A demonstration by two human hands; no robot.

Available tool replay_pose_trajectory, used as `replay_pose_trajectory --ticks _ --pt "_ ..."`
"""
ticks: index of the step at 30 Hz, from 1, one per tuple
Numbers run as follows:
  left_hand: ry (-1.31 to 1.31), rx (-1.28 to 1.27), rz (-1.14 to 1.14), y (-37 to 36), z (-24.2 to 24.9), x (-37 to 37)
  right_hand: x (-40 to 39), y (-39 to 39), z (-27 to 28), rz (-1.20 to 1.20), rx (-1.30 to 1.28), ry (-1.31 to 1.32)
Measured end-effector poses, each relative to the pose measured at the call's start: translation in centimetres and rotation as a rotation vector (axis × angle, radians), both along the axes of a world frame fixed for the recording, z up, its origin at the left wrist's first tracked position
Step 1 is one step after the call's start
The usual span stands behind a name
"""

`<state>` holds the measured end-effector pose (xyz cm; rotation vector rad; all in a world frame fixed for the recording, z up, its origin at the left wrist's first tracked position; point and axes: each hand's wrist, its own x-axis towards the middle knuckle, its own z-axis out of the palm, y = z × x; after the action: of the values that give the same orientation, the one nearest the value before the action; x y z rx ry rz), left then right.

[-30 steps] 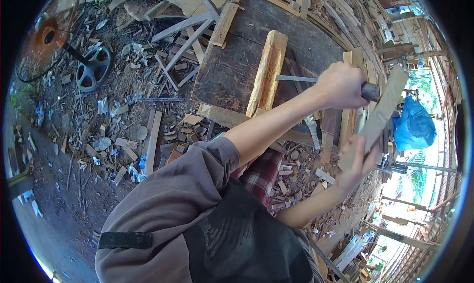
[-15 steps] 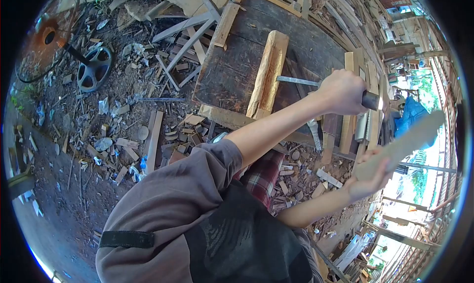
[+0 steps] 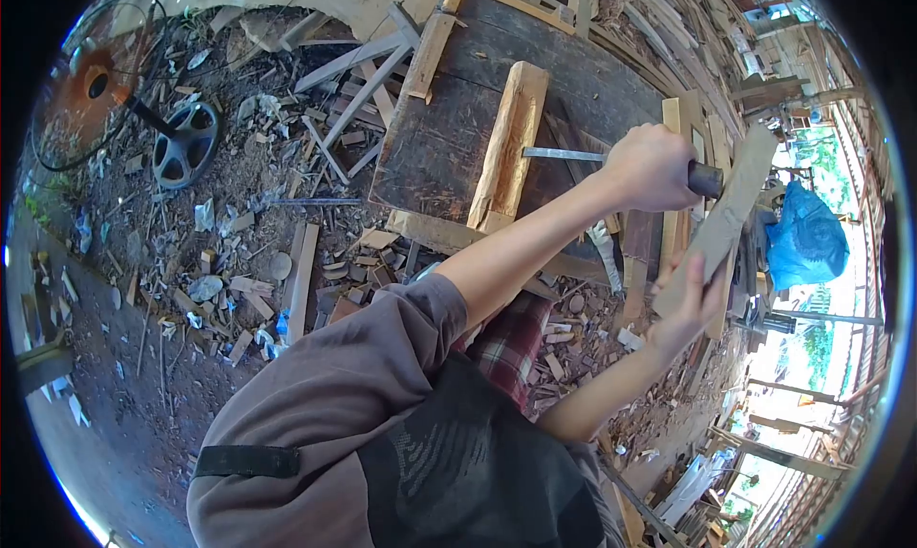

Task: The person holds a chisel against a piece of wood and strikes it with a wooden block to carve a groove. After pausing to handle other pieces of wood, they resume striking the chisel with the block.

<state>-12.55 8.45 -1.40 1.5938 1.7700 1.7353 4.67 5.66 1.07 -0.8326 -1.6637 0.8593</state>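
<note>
My left hand (image 3: 652, 169) is wrapped round the handle of a chisel (image 3: 565, 153), whose dark butt end sticks out past the fist. The chisel's blade reaches sideways to a wood block (image 3: 511, 142) with a rough groove cut along it. That block lies on a dark worn wooden worktop (image 3: 439, 137). In my right hand (image 3: 690, 309) is a flat wooden bat (image 3: 723, 214), fingers closed round its lower end. Its broad face overlaps the spot just beside the chisel's butt end in this view.
Wood strips (image 3: 673, 166) stand along the worktop's right side. Offcuts and chips litter the ground (image 3: 325, 271). A crossed-leg wooden frame (image 3: 368, 80) lies left of the worktop, and an orange fan (image 3: 95, 85) on a round base stands farther left. A blue plastic bag (image 3: 804, 237) is at right.
The bat has swung up and to the left, from away at the right to beside the chisel's butt. My left hand and the chisel have shifted slightly left.
</note>
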Motion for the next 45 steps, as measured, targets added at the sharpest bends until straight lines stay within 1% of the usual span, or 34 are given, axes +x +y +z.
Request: replay_pose_trajectory --ticks 1,2,6,9,10,13,14,19,24,27,28,31,32,35,36,39,40,41,43,45 --pt "0.0 -0.015 -0.002 0.0 -0.1 0.1 0.4 -0.3 0.1 0.02 -0.055 -0.172" --pt "-0.004 -0.001 -0.003 0.0 -0.2 -0.1 1.0 0.0 0.4 0.032 0.006 -0.111" --pt "-0.043 0.024 0.009 -0.5 -0.1 -0.4 0.5 -0.3 1.2 -0.006 0.026 0.425" --pt "-0.004 -0.011 0.005 -0.1 -0.2 -0.6 -0.5 0.2 -1.5 0.094 -0.116 -0.04" --pt "0.022 -0.031 -0.006 -0.1 -0.3 -0.5 -0.7 0.2 -1.4 0.08 -0.163 -0.008" --pt "0.043 -0.049 -0.003 -0.1 -0.3 -0.2 0.9 -0.1 -0.2 0.059 -0.13 0.035" --pt "0.059 -0.043 0.013 -0.2 -0.2 -0.1 1.0 -0.5 -0.1 0.043 -0.085 0.103" --pt "0.125 0.017 0.077 -0.9 0.3 0.0 2.6 -0.9 0.6 -0.047 -0.087 0.059" --pt "0.049 0.051 0.054 -1.2 0.6 -1.2 3.2 -0.8 0.5 -0.115 -0.068 0.092" --pt "0.057 0.028 0.025 -1.2 0.3 -1.1 2.3 -0.8 0.9 -0.077 0.017 0.328" --pt "0.065 0.017 0.008 -1.1 0.2 -0.9 1.2 -0.8 0.7 -0.054 0.035 0.459" --pt "0.047 -0.067 0.007 -0.9 0.2 -0.4 0.4 -0.3 -1.4 0.079 -0.113 -0.076" --pt "0.062 -0.087 -0.005 -0.8 0.0 -0.2 0.2 -0.4 -1.3 0.092 -0.202 -0.034" --pt "0.093 -0.124 -0.016 -0.1 -0.3 -0.5 2.6 0.1 -0.1 -0.055 -0.132 0.052" --pt "0.094 -0.129 -0.024 -0.1 -0.3 -0.4 3.0 0.0 0.5 -0.074 -0.117 0.162" --pt "0.109 -0.136 -0.03 -0.1 -0.4 -0.2 2.4 0.8 -0.3 -0.167 0.004 0.348" --pt "0.112 -0.134 -0.027 -0.1 -0.3 -0.1 3.2 1.9 -2.0 -0.13 -0.065 0.201" --pt "0.115 -0.146 -0.028 0.0 -0.3 -0.2 3.5 1.0 -2.0 -0.036 -0.21 -0.189" --pt "0.128 -0.179 -0.04 0.1 -0.5 -0.3 1.4 0.0 -2.6 0.038 -0.161 -0.094" --pt "0.146 -0.171 -0.04 0.1 -0.8 -0.1 2.7 0.3 -1.3 -0.023 -0.18 0.025"
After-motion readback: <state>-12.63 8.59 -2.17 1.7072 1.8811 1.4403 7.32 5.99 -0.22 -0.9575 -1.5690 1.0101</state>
